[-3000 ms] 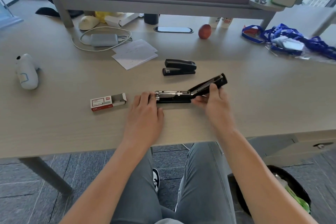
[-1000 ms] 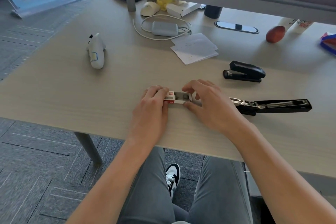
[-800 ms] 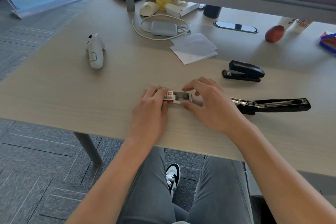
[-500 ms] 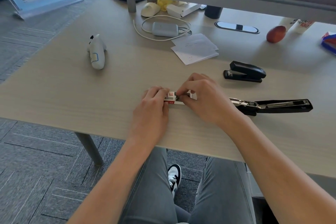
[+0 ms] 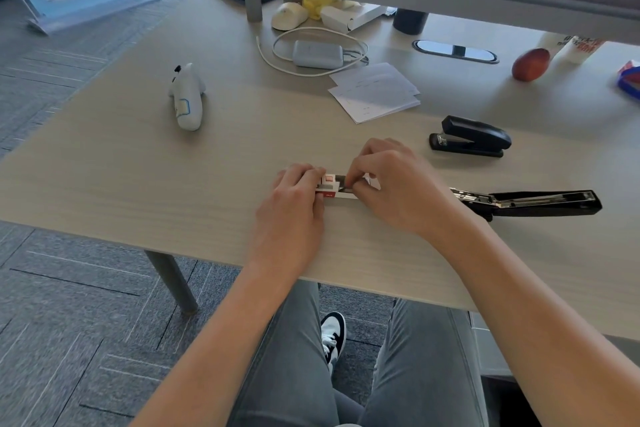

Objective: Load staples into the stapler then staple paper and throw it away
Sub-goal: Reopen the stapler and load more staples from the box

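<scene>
Two hands work a small staple box (image 5: 329, 185) at the near middle of the desk (image 5: 138, 184).

Left hand (image 5: 294, 204) holds the box's red-and-white end with curled fingers; right hand (image 5: 391, 184) pinches at its open end, what it pinches hidden by the fingertips. Just right of that hand, the open stapler (image 5: 533, 203) lies flat, tray exposed. Farther back sit the paper (image 5: 375, 90) and a second, closed stapler (image 5: 471, 137).

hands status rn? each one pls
Left hand: curled, holding the staple box steady on the desk.
Right hand: fingertips pinching inside the box's open end; whether it has staples cannot be told.
</scene>
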The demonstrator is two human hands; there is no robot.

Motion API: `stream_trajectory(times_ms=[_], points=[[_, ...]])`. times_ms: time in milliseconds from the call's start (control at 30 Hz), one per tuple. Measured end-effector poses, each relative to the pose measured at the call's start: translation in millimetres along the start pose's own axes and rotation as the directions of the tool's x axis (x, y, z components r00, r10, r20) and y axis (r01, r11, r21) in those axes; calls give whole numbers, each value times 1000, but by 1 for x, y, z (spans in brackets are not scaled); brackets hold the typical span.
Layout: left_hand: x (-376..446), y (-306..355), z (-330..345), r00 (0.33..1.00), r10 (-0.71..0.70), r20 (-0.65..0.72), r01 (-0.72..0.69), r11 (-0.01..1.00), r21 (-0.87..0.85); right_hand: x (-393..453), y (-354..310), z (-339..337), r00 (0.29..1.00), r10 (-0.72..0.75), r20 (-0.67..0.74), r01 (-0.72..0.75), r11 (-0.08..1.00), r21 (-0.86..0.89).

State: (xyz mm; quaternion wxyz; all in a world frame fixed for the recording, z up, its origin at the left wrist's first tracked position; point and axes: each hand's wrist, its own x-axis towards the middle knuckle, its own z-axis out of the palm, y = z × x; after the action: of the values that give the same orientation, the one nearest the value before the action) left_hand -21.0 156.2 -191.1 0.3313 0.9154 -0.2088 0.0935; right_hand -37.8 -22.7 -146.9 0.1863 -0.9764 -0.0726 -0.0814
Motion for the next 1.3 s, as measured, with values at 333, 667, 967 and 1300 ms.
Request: stream_trajectory(times_ms=[333, 667, 967, 1300], points=[[0, 0, 1, 1000, 10, -1, -10, 1000, -15, -1, 2, 3, 997, -74, -26, 75, 997, 22], [0, 1, 0, 1000, 4, 0, -4, 1000, -6, -2, 5, -3, 997, -82, -4, 82, 997, 9], [0, 1, 0, 1000, 1, -4, -1, 1000, 3, 6, 7, -5, 998, -39, 56, 40, 999, -16], [-2, 2, -1, 1000, 3, 4, -3, 1000, 0, 0, 6, -5, 999, 38, -29, -32, 982, 184]])
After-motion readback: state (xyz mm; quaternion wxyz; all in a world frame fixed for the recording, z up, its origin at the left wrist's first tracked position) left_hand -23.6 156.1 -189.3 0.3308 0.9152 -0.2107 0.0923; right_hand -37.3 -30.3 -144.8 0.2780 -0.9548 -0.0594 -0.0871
